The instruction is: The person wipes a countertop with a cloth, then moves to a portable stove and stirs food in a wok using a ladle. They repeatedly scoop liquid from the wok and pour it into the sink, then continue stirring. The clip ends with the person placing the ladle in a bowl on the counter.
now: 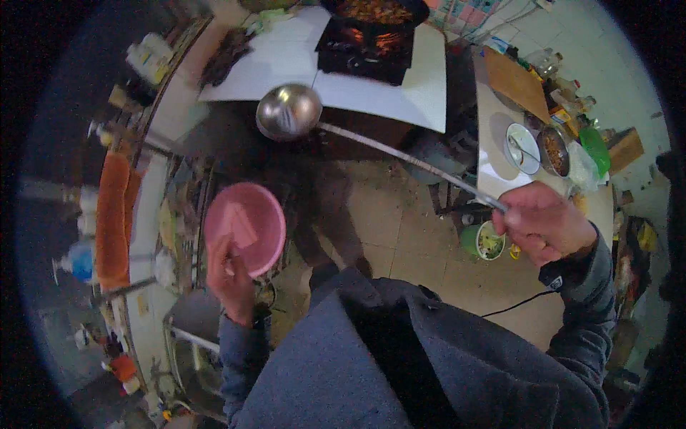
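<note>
My right hand [549, 222] grips the end of a long-handled metal ladle [410, 158]. Its round, shiny bowl [289, 111] hangs in front of the white counter's near edge, left of the stove. On the other side, my left hand [230, 276] holds a pink plastic basin [270, 230] by its near rim, thumb and fingers around it. A paler pink patch shows inside the basin; whether it is liquid or reflection cannot be told. Ahead, a dark wok [418, 13] with browned chopped food [375, 10] sits over orange flames on a black gas stove [367, 67].
On the right table [490, 155] stand a white bowl [522, 140] with a utensil and a metal bowl of brown food [554, 150]. Below it, a bin [490, 241] holds scraps. A black cord [517, 305] crosses near my right sleeve. An orange towel [113, 220] hangs left.
</note>
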`<action>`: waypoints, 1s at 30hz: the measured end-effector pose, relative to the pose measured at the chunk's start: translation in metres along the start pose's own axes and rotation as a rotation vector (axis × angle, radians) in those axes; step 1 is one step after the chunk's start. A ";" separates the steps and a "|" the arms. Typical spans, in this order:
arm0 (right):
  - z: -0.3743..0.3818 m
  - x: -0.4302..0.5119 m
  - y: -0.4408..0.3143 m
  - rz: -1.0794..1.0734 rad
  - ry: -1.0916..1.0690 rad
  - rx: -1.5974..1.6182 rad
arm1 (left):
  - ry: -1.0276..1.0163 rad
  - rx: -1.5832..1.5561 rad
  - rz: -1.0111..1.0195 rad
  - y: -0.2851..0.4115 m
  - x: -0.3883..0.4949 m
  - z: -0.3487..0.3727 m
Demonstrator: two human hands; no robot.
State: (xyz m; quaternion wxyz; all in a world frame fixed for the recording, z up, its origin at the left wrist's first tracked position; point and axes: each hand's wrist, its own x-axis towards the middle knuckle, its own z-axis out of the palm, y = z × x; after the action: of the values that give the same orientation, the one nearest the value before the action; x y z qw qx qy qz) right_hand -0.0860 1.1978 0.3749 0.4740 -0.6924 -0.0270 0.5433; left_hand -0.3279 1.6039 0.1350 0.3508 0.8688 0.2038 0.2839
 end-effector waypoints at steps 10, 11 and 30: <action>-0.128 0.088 -0.116 -0.203 0.358 0.120 | -0.299 -0.638 -0.048 0.056 0.205 0.219; -0.140 0.106 -0.133 -0.196 0.359 0.106 | -0.345 -0.677 -0.112 0.065 0.230 0.239; -0.226 0.228 -0.203 -0.117 0.584 0.230 | -1.083 -1.194 -0.663 0.104 0.366 0.335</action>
State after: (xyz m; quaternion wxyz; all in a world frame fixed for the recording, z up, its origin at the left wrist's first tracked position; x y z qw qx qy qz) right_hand 0.2797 1.2938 0.3398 0.5674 -0.7582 0.1319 0.2929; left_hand 0.1781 1.5709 0.1402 0.8609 0.4510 0.0683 -0.2254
